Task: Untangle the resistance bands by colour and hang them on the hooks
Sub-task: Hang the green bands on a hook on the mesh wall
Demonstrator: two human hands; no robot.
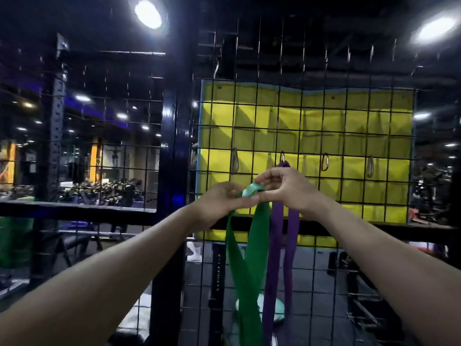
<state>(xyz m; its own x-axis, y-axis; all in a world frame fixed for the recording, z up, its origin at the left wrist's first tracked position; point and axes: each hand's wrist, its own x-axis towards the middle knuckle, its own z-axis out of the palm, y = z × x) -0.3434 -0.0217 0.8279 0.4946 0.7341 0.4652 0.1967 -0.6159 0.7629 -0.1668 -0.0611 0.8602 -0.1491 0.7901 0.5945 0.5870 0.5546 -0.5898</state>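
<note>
Fingers [268, 177] of both hands pinch the green band's [249, 258] bunched top between them, beside the hanging purple band [275, 236].

A dim gym lies behind a black wire grid panel [324, 136], with a yellow mat [311, 116] behind it, round ceiling lights [148, 13] glaring overhead.

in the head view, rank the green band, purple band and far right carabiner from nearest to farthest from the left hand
1. green band: pinched at its top by the left hand.
2. purple band: just right, hanging from its carabiner.
3. far right carabiner: up on the mesh, far right.
</note>
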